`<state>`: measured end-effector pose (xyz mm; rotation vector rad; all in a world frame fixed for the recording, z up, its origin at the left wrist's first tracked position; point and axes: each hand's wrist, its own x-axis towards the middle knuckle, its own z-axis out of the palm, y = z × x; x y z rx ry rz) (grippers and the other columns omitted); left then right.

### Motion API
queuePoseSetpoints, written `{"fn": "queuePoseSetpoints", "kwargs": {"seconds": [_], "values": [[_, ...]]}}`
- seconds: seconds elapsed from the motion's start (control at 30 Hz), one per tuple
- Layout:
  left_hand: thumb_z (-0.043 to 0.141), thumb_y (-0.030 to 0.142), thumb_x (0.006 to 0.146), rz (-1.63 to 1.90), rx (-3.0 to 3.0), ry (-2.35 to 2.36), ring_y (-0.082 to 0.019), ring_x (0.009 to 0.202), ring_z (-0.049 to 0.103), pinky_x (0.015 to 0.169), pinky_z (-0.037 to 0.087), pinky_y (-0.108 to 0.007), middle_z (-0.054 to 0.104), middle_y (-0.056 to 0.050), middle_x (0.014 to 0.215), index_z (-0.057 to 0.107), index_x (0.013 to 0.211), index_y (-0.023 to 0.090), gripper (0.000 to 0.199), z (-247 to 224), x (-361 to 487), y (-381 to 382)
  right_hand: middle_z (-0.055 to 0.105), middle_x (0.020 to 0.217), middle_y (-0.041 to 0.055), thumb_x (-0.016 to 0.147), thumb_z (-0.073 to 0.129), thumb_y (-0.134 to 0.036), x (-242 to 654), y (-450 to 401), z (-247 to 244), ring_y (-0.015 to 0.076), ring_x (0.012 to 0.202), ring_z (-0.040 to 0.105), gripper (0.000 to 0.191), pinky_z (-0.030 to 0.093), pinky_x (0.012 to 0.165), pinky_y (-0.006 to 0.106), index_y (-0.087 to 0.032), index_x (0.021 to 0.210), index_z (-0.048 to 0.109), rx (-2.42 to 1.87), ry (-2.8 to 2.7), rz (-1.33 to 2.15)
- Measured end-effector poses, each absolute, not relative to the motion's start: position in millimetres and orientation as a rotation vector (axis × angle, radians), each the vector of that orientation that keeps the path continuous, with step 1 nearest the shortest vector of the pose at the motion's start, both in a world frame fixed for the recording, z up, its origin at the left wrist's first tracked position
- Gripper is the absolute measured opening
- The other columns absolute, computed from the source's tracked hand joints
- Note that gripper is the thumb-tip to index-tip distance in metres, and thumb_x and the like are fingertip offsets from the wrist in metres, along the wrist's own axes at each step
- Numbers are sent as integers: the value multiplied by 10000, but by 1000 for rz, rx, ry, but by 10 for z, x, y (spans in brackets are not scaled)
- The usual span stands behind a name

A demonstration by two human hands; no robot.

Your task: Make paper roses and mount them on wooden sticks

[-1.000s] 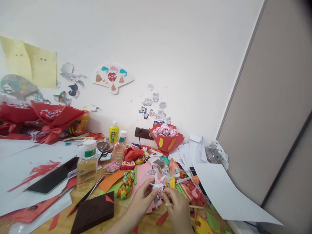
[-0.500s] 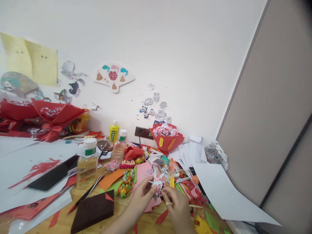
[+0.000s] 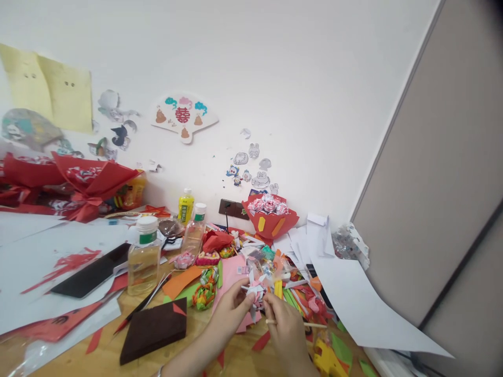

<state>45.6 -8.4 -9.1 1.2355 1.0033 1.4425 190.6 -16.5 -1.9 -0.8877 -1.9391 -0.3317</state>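
Note:
A pink and white folded-paper flower (image 3: 257, 291) is between my two hands, above the cluttered table. My left hand (image 3: 232, 308) grips it from the left, thumb on the near side. At its right edge my right hand (image 3: 280, 317) pinches with thumb and index finger; whether a paper strip is caught in that pinch is too small to see. A thin pale stick (image 3: 315, 325) shows beside my right hand, partly hidden by it. Pink paper (image 3: 231, 272) lies under and behind the flower.
A dark brown block (image 3: 154, 331) and a clear bottle of yellowish liquid (image 3: 143, 264) stand to the left. A red-wrapped bouquet (image 3: 271, 217) sits against the wall. White paper sheets (image 3: 365, 298) curl over the right side, near a yellow glue gun (image 3: 327, 358). Coloured paper scraps cover the middle.
The view has tilted down slightly, so the scene sits a little higher or shifted right. Both hands stay at the flower, with only small finger movements.

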Motion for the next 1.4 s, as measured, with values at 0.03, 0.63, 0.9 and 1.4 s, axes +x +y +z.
{"fn": "queuePoseSetpoints", "kwargs": {"seconds": [0.03, 0.63, 0.9, 1.4], "values": [[679, 595, 596, 1447, 1237, 998, -234, 748, 619, 698, 517, -362, 643, -46, 769, 594, 992, 149, 602, -91, 453, -81, 609, 550, -1, 980, 224, -312, 1908, -165, -17, 130, 460, 568, 427, 347, 450, 221, -192, 771, 577, -888, -1945, -326], [706, 492, 608, 1481, 1307, 1076, -253, 841, 626, 748, 521, -358, 692, -90, 929, 647, 971, 164, 493, -57, 406, -99, 614, 603, -24, 879, 414, -246, 1958, -155, -30, 123, 504, 565, 211, 371, 474, 198, -206, 766, 588, -954, -1989, 6], [769, 505, 515, 1487, 1202, 1022, -242, 787, 625, 726, 523, -358, 689, -62, 826, 658, 879, 167, 509, -25, 414, -77, 644, 610, -19, 897, 426, -273, 1946, -167, 8, 128, 514, 594, 233, 401, 476, 201, -210, 775, 614, -917, -1973, -42], [857, 447, 414, 1411, 782, 769, -165, 673, 621, 659, 524, -308, 621, 27, 693, 635, 796, 194, 509, -15, 426, -79, 678, 718, 52, 923, 340, -192, 1942, -160, -107, 175, 591, 628, 352, 456, 508, 266, -167, 1220, 526, -714, -2052, -338]]}}
